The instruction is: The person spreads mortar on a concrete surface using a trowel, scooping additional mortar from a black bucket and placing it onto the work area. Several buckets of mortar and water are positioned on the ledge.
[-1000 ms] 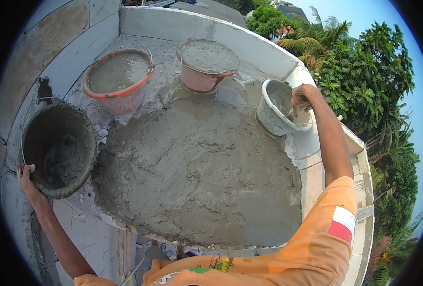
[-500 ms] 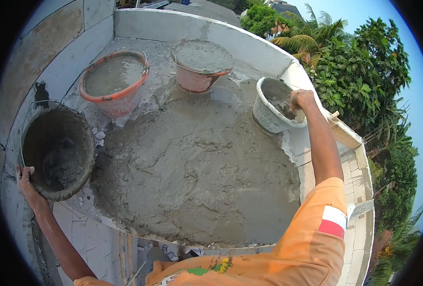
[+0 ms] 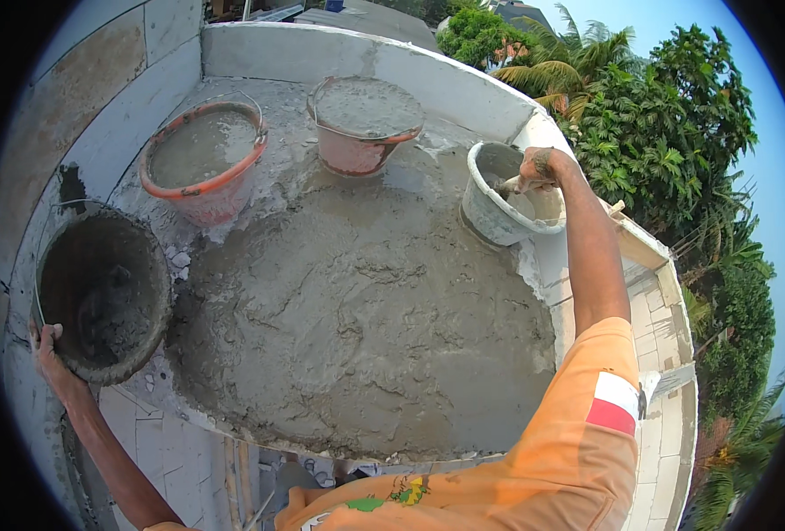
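The left hand [image 3: 47, 348] grips the lower rim of a dark, mortar-crusted bucket [image 3: 74, 265], which is tilted with its mouth toward the person. The right hand [image 3: 544, 168] is curled over a grey-white bucket [image 3: 488, 211]; whether it holds something, I cannot tell. Between these lies wet mortar [image 3: 357, 327]. Behind stand an orange-rimmed bucket [image 3: 215, 202] and a reddish bucket [image 3: 352, 152], both full of grey mix, near a low wall [image 3: 321, 55].

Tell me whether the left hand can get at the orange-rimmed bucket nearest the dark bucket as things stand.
Probably not directly: the left hand is at the rim of the dark bucket, which lies between it and the orange-rimmed bucket.
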Demonstrator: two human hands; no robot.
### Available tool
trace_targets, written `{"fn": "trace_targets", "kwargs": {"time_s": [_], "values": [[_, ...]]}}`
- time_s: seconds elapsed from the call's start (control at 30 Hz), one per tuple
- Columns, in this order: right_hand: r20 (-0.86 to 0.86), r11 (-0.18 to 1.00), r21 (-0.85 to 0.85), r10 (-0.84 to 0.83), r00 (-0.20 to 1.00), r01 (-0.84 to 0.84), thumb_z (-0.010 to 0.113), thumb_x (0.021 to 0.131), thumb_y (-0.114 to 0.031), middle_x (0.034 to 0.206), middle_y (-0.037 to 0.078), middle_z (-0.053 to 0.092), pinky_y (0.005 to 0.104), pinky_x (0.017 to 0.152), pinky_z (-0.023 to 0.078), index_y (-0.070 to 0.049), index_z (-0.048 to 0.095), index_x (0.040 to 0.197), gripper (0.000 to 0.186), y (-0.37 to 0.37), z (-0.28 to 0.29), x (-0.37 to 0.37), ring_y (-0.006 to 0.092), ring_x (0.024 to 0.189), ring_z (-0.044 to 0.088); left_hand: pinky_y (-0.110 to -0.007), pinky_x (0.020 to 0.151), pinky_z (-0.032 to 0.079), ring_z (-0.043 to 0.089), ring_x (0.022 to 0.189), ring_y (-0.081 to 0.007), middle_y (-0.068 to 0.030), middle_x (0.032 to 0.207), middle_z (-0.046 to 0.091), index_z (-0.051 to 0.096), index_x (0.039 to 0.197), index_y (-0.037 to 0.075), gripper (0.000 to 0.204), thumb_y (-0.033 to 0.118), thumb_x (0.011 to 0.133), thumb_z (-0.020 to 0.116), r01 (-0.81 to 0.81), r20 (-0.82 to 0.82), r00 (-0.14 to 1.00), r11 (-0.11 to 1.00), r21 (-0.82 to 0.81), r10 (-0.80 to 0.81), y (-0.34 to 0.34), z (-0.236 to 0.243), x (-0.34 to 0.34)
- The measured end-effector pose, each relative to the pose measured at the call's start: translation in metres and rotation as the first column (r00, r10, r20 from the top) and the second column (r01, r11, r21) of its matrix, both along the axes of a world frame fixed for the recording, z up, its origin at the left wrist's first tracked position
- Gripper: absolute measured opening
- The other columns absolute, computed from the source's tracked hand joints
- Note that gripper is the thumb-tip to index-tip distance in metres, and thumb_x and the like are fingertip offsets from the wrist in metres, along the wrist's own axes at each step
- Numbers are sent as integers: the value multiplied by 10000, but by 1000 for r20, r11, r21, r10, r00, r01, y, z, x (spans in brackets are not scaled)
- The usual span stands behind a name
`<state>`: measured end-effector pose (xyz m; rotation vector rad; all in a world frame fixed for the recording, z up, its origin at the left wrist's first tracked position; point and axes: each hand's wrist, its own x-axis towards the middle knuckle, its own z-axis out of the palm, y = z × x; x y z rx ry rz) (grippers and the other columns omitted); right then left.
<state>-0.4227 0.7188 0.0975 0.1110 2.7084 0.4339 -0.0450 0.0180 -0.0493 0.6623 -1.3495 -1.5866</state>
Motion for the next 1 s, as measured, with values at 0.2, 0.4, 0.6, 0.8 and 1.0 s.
{"fn": "trace_targets", "kwargs": {"time_s": [0.2,0.4,0.6,0.8,1.0], "values": [[-177,960,265,-37,983,84,780,675,-208,1070,86,729,376,826,549,-104,735,1046,388,5,-15,14,240,1025,694,-290,824,472,582,903,-156,-54,1030,605,512,1344,-14,530,73,829,601,-6,-10,1000,1000,15,6,-2,-1,-4],[-26,959,281,-21,999,28,721,647,-143,902,137,732,375,719,546,-79,723,863,226,2,-11,26,282,887,710,-298,834,477,584,922,-180,-86,1060,594,471,1381,-30,623,63,783,620,-19,-7,1000,999,35,19,0,5,-5],[67,998,-38,-55,996,57,768,697,-217,601,88,632,354,459,416,-19,649,663,234,-8,17,22,184,478,541,-307,803,490,589,916,-199,-93,1081,587,477,1366,-41,622,79,774,629,-39,63,997,999,-28,40,-24,1,2],[-208,993,-120,-12,978,-14,768,742,-271,654,140,654,384,495,481,-10,721,907,313,38,16,56,215,533,622,-321,713,504,596,877,-194,-77,1035,598,601,1164,1,353,151,844,620,-15,94,995,999,-52,20,-16,2,-1],[-653,1000,-7,-19,757,19,713,774,-402,1048,179,701,448,853,527,-124,650,1228,536,45,10,130,351,981,671,-315,790,494,594,905,-175,-44,977,586,626,1066,29,231,188,902,594,68,97,993,997,-36,-64,-20,-7,-8]]}}
